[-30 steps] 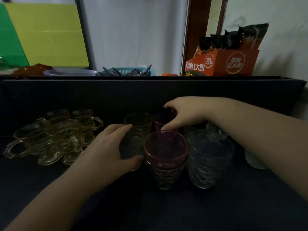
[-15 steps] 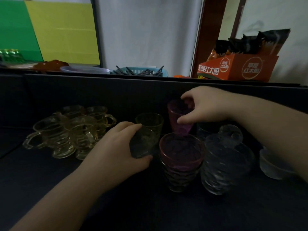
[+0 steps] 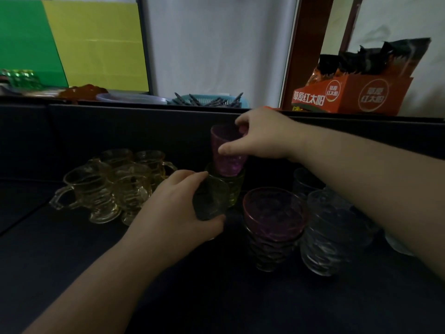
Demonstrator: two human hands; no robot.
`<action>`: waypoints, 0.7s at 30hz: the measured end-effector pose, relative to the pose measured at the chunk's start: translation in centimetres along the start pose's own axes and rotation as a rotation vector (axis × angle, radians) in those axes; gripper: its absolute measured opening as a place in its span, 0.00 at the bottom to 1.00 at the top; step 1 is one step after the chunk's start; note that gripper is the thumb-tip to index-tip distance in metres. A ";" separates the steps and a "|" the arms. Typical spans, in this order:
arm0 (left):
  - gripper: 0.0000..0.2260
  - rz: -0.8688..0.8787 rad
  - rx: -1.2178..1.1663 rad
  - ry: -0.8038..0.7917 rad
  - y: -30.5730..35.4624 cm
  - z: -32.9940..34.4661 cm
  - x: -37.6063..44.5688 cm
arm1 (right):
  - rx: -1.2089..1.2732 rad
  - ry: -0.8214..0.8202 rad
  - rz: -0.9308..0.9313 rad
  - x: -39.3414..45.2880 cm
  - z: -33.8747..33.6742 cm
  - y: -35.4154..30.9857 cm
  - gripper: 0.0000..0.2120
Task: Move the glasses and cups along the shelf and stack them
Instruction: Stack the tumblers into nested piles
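Note:
My right hand (image 3: 262, 136) grips a small purple glass (image 3: 227, 153) by its rim and side, lifted with its base just inside the mouth of a yellow-green glass (image 3: 234, 189) on the dark shelf. Fingers and thumb of my left hand (image 3: 173, 213) curl round a dark greenish glass (image 3: 210, 201) standing just in front of the yellow-green one. A larger purple glass (image 3: 273, 213) sits nested on top of a ribbed glass at front centre. Clear ribbed glasses (image 3: 330, 227) stand to its right.
Several amber handled cups (image 3: 113, 186) cluster at the left of the shelf (image 3: 72, 261). A dark back wall (image 3: 120, 131) rises behind. On the ledge above stand an orange carton (image 3: 349, 95), a blue basket (image 3: 209, 101) and a plate.
My right hand has lifted the small purple glass up and carried it left, over the yellow-green glass. My left hand keeps its hold on the dark greenish glass.

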State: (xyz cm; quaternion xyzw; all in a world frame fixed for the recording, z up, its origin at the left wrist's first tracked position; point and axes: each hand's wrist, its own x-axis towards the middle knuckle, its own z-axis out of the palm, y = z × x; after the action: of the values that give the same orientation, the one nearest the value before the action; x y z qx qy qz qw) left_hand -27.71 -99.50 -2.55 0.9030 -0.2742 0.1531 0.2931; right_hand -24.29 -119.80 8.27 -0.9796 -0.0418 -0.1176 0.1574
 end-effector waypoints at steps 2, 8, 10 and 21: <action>0.41 -0.005 -0.002 0.009 0.0 -0.1 -0.1 | -0.007 -0.055 0.004 0.4 1.3 0.0 0.39; 0.41 0.014 0.018 0.003 -0.1 -0.1 0.0 | -0.143 -0.202 -0.005 1.1 3.1 0.3 0.42; 0.40 0.018 0.018 0.006 0.1 -0.2 -0.1 | -0.149 -0.206 0.000 1.2 3.3 0.6 0.44; 0.39 0.040 -0.077 0.128 0.7 -2.3 0.5 | 0.023 0.014 0.046 -5.1 -3.0 4.4 0.43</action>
State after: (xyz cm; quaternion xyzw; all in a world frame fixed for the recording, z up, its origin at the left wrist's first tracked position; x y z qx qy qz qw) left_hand -28.00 -98.72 -0.26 0.8737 -0.2786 0.2057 0.3416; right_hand -29.34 -125.09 8.48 -0.9776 -0.0197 -0.1203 0.1716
